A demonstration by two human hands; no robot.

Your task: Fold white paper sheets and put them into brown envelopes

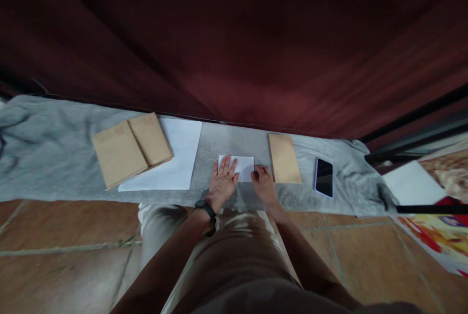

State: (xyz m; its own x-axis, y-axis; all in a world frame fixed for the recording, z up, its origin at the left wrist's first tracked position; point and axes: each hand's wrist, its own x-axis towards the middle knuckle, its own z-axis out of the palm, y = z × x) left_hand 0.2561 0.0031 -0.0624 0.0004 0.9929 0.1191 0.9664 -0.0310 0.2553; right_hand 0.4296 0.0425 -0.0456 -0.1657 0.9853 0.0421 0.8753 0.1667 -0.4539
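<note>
A small white sheet of paper point(245, 169), apparently folded, lies on the grey cloth in front of me. My left hand point(224, 182) rests flat on its left part, fingers spread. At the paper's right edge, my right hand point(262, 182) is closed, fingers curled and pressed together on the edge; the fingertips are partly hidden. A brown envelope point(285, 159) lies just right of that hand. To the left, brown envelopes point(120, 153) in two overlapping stacks partly cover larger white sheets of paper point(183, 158).
A grey cloth point(234, 138) covers the narrow bench. A phone point(323, 177) lies near its right end. Behind stands a dark red panel point(234, 60). At the far right are a white sheet point(415, 183) and a colourful printed bag point(442, 236). The floor is tiled point(80, 270).
</note>
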